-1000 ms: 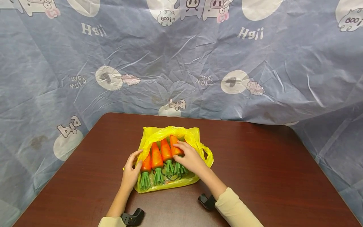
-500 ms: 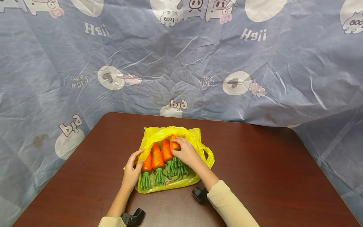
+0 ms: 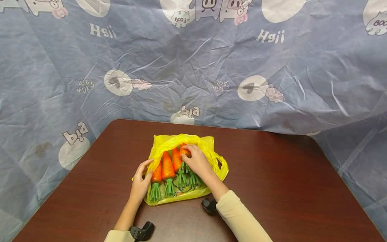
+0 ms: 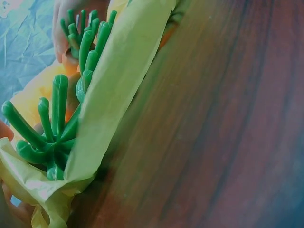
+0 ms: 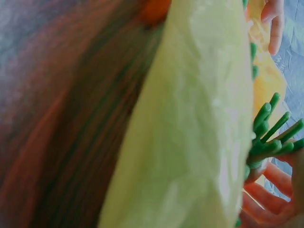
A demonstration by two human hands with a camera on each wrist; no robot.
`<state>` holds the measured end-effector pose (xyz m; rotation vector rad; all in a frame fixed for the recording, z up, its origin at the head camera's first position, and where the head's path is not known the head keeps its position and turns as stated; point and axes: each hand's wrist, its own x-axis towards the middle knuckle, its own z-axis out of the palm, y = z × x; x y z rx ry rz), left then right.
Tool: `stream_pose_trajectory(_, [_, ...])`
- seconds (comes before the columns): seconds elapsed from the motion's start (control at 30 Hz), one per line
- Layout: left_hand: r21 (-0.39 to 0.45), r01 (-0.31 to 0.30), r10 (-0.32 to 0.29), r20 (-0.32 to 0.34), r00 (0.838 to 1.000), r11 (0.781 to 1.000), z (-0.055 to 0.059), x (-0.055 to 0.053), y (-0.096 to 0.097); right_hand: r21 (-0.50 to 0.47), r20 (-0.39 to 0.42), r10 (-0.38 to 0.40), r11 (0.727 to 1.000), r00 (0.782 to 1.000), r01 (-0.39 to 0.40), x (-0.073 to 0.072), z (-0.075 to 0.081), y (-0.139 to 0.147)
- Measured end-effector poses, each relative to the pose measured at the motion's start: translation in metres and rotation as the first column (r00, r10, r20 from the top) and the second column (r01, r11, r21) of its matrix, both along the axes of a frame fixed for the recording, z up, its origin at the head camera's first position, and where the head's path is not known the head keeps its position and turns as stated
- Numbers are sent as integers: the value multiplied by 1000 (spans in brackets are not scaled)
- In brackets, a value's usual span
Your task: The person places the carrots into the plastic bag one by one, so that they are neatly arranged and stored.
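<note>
Several orange carrots with green stem tops lie side by side in a yellow plastic bag [image 3: 208,144], its mouth toward me. My left hand [image 3: 140,179] holds the bag's left edge, thumb on the inner side by the leftmost carrot [image 3: 156,175]. Toward the right of the row, my right hand [image 3: 197,161] grips one carrot [image 3: 185,152] by its orange body, raised over its neighbours. Its green stems [image 5: 273,140] stick out above my curled fingers [image 5: 268,194] in the right wrist view. In the left wrist view, stems [image 4: 52,128] rise behind the bag's front edge.
The bag rests on a dark brown table [image 3: 272,174]. A bag handle loop [image 3: 223,166] sticks out to the right. Behind the table hangs a grey-blue printed sheet [image 3: 187,60]. Black wrist camera mounts [image 3: 142,231] sit under both forearms.
My right hand has shifted left and slightly up, lifting the carrot it grips over the neighbouring ones. Another carrot's stems show below that hand. The left hand keeps its place on the bag.
</note>
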<state>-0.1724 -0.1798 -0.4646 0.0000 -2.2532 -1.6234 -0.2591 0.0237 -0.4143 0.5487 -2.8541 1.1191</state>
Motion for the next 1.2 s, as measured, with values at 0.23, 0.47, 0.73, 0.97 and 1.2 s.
stream_pose_trajectory(0.23, [6, 2, -2, 4, 1000, 1000, 20, 9, 7, 3, -45, 15, 1000, 999, -15, 10, 0, 7])
stream_pose_trajectory(0.47, [-1, 10, -10, -9, 1000, 1000, 21, 9, 7, -39, -73, 3, 999, 997, -6, 27, 6, 20])
stream_pose_trajectory(0.73, [2, 8, -8, 10, 1000, 1000, 20, 8, 8, -79, -109, -39, 996, 993, 30, 45, 16, 46])
stream_pose_trajectory(0.97, [-4, -4, 4, 23, 1000, 1000, 21, 8, 9, -98, -190, -110, 991, 976, 92, 54, 21, 84])
stream_pose_trajectory(1.2, [19, 6, -6, 27, 1000, 1000, 21, 10, 9, -99, -224, -196, 979, 955, 178, 58, 23, 128])
